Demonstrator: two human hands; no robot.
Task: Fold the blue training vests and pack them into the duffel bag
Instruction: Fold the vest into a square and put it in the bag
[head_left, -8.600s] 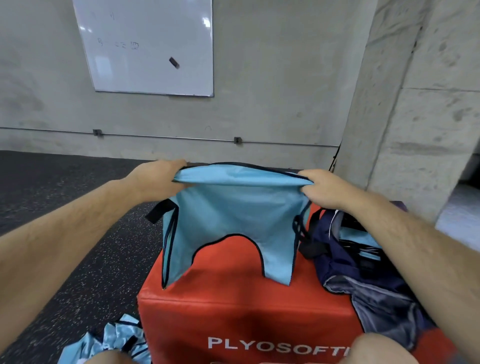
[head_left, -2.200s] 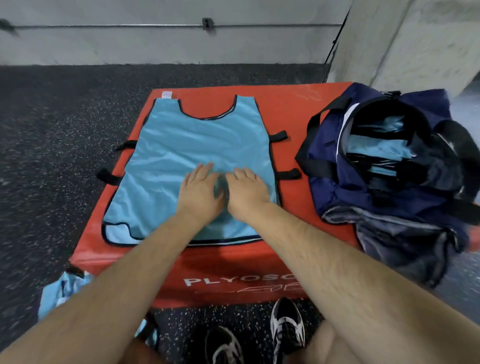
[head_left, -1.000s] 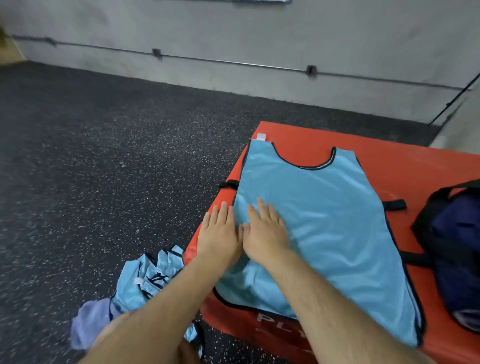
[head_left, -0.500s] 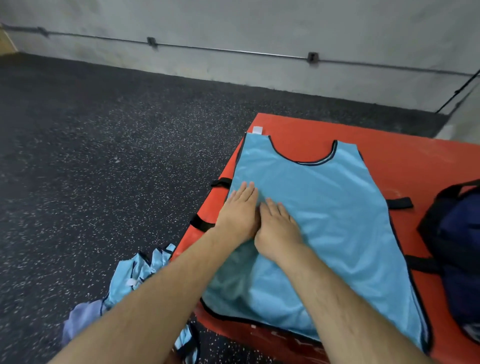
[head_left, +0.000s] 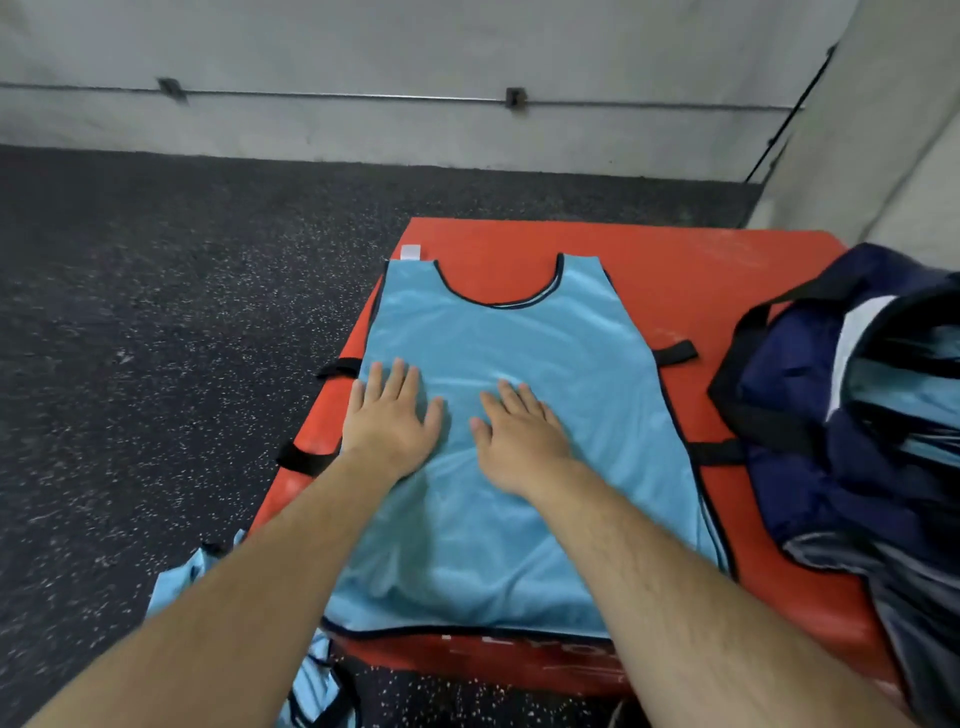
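Blue training vest (head_left: 519, 332), spread on plyo box (head_left: 675, 270): left hand (head_left: 392, 421) and right hand (head_left: 519, 441) released, palms flat, smoothing step. Next, likely: first fold.

A red padded box (head_left: 675, 270) fills the centre and right of the frame, standing on a dark speckled floor (head_left: 156, 312). A light blue vest (head_left: 519, 338) lies spread flat on its top, neckline toward the upper edge, its black side straps (head_left: 675, 352) lying on the red surface. A navy duffel bag (head_left: 810, 374) sits on the box at the right edge, just beside the vest. At lower left, a heap of blue vests (head_left: 176, 577) lies on the floor against the box.
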